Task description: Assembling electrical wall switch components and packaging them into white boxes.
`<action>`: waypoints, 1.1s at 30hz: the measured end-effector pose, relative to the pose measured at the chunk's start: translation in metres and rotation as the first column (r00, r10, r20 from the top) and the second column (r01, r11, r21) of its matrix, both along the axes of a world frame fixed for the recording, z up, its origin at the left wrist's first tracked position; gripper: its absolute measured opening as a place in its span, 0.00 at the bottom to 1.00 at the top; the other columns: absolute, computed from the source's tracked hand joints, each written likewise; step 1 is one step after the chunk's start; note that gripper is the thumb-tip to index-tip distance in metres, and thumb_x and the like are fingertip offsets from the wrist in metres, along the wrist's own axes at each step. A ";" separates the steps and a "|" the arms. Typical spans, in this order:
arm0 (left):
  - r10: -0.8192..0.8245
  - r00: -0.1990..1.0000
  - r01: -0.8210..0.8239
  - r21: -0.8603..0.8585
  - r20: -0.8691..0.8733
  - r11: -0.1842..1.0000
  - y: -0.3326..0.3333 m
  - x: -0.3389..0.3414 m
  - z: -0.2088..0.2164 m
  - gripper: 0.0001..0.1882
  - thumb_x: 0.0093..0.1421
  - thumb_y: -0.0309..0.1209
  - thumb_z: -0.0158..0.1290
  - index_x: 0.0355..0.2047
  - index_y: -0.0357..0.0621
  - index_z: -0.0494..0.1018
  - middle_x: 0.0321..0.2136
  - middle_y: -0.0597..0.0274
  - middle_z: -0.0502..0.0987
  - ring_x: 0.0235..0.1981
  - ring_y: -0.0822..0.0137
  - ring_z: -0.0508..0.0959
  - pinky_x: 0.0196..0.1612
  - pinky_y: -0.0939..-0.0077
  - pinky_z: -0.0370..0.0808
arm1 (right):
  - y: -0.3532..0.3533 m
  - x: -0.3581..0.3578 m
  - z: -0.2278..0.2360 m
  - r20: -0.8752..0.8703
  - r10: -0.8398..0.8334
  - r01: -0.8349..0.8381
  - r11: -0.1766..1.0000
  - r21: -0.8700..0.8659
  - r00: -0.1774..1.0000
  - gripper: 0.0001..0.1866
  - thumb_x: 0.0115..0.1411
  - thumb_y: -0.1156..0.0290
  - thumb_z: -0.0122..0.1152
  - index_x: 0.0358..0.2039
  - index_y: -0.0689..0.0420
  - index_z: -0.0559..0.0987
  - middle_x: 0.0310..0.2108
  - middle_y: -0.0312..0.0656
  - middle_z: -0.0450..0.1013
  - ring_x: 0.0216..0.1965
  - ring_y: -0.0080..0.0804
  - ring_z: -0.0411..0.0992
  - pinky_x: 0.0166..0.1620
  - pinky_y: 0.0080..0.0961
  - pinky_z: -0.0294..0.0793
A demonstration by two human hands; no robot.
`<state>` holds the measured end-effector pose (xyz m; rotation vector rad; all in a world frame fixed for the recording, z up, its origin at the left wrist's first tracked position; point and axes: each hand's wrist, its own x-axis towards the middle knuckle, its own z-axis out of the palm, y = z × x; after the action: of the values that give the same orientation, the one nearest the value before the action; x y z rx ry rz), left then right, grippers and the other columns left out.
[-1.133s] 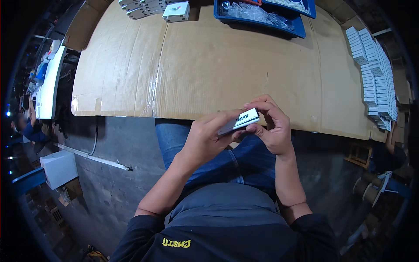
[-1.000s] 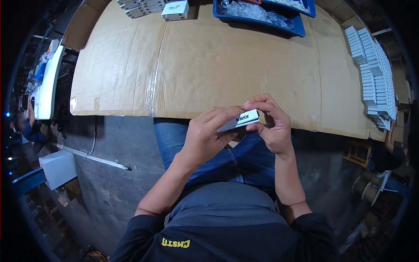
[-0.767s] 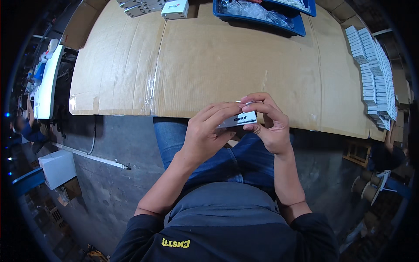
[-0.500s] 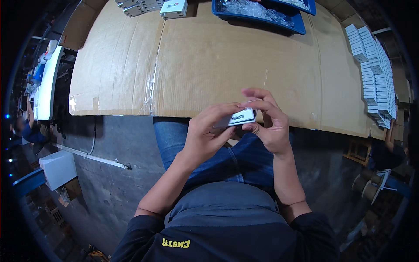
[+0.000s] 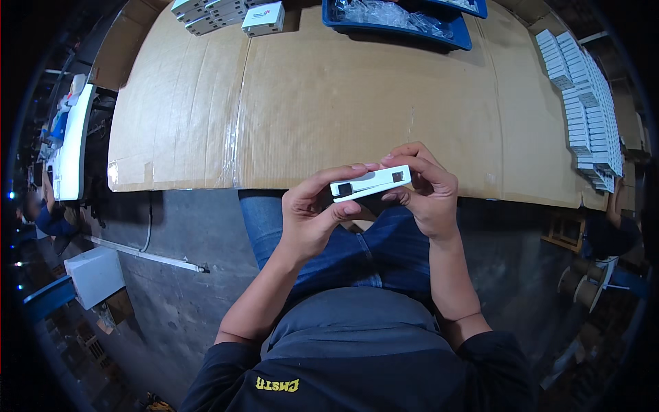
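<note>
While fingers (image 5: 322, 178) are half-curled, both hands (image 5: 306, 214) (image 5: 436, 200) grip white box (image 5: 373, 182)

Forearms (image 5: 264, 295) angle inward, left fingers (image 5: 326, 180) and right fingers (image 5: 429, 173) facing each other, bent above the thumbs (image 5: 343, 210).

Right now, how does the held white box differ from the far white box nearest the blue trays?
Held white box: gripped by left hand and right hand; far white box: resting on cardboard.
Held white box: narrow side up; far white box: broad printed face up.
Held white box: slanted gap; far white box: none visible.
Both: white, dark squares on a narrow side.
</note>
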<state>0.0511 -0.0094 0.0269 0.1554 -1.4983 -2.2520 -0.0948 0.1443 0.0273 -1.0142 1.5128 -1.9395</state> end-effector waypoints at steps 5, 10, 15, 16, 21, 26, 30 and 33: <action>0.000 0.999 0.000 -0.002 -0.048 1.000 -0.003 0.001 -0.007 0.20 0.64 0.27 0.64 0.55 0.33 0.77 0.54 0.45 0.80 0.59 0.58 0.78 0.63 0.63 0.75 | -0.001 0.004 0.001 0.035 0.018 -0.017 0.999 -0.037 0.999 0.23 0.53 0.86 0.73 0.51 0.61 0.84 0.48 0.41 0.74 0.50 0.30 0.75 0.53 0.24 0.86; -0.018 1.000 0.018 0.021 -0.007 1.000 -0.006 -0.003 -0.006 0.21 0.70 0.40 0.56 0.52 0.33 0.78 0.57 0.43 0.77 0.58 0.58 0.78 0.63 0.63 0.71 | 0.000 0.007 0.007 0.002 0.018 -0.018 1.000 0.022 1.000 0.25 0.52 0.87 0.73 0.52 0.61 0.83 0.47 0.41 0.75 0.48 0.28 0.76 0.50 0.23 0.83; -0.295 0.779 0.202 0.224 0.553 0.953 -0.022 -0.004 -0.005 0.35 0.77 0.57 0.36 0.59 0.37 0.74 0.54 0.48 0.77 0.57 0.62 0.76 0.60 0.69 0.70 | -0.001 0.002 0.015 -0.278 0.122 -0.050 0.966 0.252 0.953 0.27 0.48 0.83 0.77 0.51 0.58 0.84 0.43 0.39 0.78 0.44 0.27 0.76 0.48 0.24 0.78; -0.429 0.724 0.359 0.236 0.540 0.903 -0.025 -0.007 -0.004 0.39 0.77 0.60 0.30 0.63 0.40 0.72 0.52 0.51 0.77 0.53 0.65 0.76 0.58 0.71 0.71 | 0.000 0.005 0.011 -0.148 0.116 -0.076 0.963 0.257 0.982 0.27 0.46 0.82 0.78 0.50 0.57 0.83 0.43 0.39 0.79 0.45 0.30 0.76 0.49 0.25 0.77; -0.392 0.720 0.359 0.175 0.573 0.917 -0.005 -0.002 -0.025 0.41 0.77 0.62 0.25 0.66 0.39 0.69 0.47 0.56 0.78 0.44 0.68 0.77 0.50 0.74 0.75 | -0.001 -0.002 -0.006 -0.366 0.126 -0.039 0.971 0.237 0.922 0.30 0.43 0.78 0.82 0.49 0.56 0.81 0.50 0.40 0.78 0.54 0.37 0.76 0.57 0.32 0.75; -0.317 0.855 0.151 0.389 0.410 0.909 0.007 0.000 -0.017 0.36 0.77 0.54 0.32 0.74 0.41 0.56 0.58 0.51 0.74 0.57 0.61 0.76 0.59 0.66 0.74 | -0.010 0.011 0.000 -0.095 -0.146 0.167 0.948 0.273 0.985 0.36 0.45 0.70 0.84 0.56 0.55 0.79 0.64 0.41 0.69 0.63 0.37 0.70 0.61 0.38 0.74; -0.237 0.944 0.142 0.364 0.230 0.920 0.000 -0.007 -0.019 0.40 0.72 0.53 0.41 0.76 0.42 0.50 0.66 0.51 0.68 0.65 0.59 0.71 0.66 0.62 0.68 | -0.007 0.011 -0.002 -0.090 -0.057 0.088 0.916 0.391 0.994 0.37 0.50 0.72 0.81 0.61 0.52 0.77 0.66 0.40 0.67 0.64 0.37 0.69 0.61 0.39 0.75; -0.221 0.946 0.130 0.346 0.238 0.929 -0.003 -0.009 -0.014 0.39 0.72 0.49 0.45 0.76 0.42 0.51 0.67 0.52 0.66 0.65 0.60 0.70 0.69 0.63 0.65 | -0.006 0.012 -0.008 -0.050 -0.007 0.026 0.918 0.395 0.999 0.37 0.54 0.75 0.77 0.65 0.48 0.75 0.67 0.40 0.66 0.65 0.36 0.69 0.61 0.39 0.75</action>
<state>0.0418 -0.0120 0.0125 0.4648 -1.2956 -2.7087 -0.0826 0.1378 0.0195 -0.8715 1.8482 -1.5340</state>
